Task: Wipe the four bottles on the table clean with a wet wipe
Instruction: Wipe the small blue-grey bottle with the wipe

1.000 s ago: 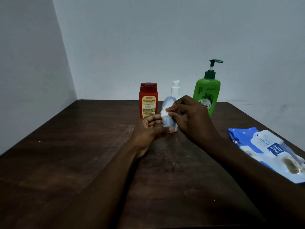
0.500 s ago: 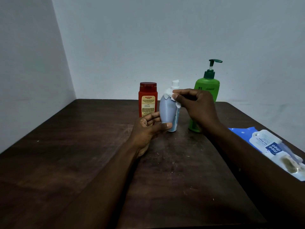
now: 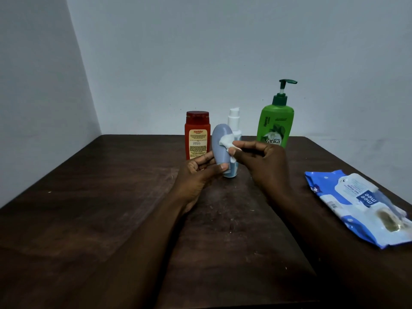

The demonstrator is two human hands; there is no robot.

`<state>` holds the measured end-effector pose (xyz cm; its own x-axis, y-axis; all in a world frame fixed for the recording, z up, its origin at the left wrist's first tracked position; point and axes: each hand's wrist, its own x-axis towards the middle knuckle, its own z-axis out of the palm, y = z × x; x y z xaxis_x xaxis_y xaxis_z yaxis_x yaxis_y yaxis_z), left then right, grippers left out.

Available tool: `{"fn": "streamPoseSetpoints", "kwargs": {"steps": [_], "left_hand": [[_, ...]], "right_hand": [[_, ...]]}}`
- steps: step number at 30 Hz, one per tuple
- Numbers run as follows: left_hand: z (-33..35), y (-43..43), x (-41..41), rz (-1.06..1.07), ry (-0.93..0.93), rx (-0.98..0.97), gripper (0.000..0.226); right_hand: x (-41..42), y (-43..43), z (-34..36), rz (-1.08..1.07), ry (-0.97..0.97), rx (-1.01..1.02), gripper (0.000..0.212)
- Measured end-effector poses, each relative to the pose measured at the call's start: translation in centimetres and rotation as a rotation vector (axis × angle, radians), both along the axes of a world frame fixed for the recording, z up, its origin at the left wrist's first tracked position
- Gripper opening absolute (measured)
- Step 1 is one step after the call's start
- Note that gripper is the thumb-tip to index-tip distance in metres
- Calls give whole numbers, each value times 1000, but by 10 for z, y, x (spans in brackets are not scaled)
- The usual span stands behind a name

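My left hand (image 3: 198, 172) grips the lower end of a grey-blue bottle (image 3: 219, 144), held upright above the dark table (image 3: 100, 197). My right hand (image 3: 260, 163) pinches a white wet wipe (image 3: 227, 141) against the bottle's right side. Behind them stand a red bottle (image 3: 197, 134) with a yellow label, a white pump bottle (image 3: 234, 121) partly hidden by the grey-blue one, and a green pump bottle (image 3: 275, 123) at the right.
A blue and white wet wipe pack (image 3: 361, 204) lies on the table's right side, its flap peeled back. Pale walls close off the table at the back and left.
My right hand has slid the wipe down from the bottle's top to its right side and shifted right, so the green bottle is uncovered. The grey-blue bottle now leans slightly left.
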<state>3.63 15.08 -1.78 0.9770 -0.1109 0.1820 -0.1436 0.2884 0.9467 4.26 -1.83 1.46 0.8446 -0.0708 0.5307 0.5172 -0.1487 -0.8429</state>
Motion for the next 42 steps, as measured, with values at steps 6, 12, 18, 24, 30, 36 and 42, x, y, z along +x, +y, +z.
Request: {"fn": "streamPoseSetpoints", "kwargs": {"steps": [6, 12, 18, 24, 30, 36, 42], "left_hand": [[4, 0, -4, 1, -52, -10, 60], [6, -2, -3, 3, -68, -36, 68], [7, -5, -5, -40, -66, 26, 70], [7, -11, -6, -139, 24, 41, 60], [8, -16, -9, -218, 75, -2, 42], [7, -20, -9, -245, 104, -63, 39], [8, -18, -7, -230, 59, -168, 37]], "right_hand": [[-10, 3, -16, 14, 19, -43, 18], [-12, 1, -23, -22, -16, -102, 16], [-12, 0, -28, -58, -73, -86, 16], [-14, -5, -23, -52, -168, -10, 22], [-11, -5, -19, -99, -294, -39, 21], [2, -7, -8, -172, -308, -100, 20], [16, -4, 12, -172, -262, -177, 19]]}}
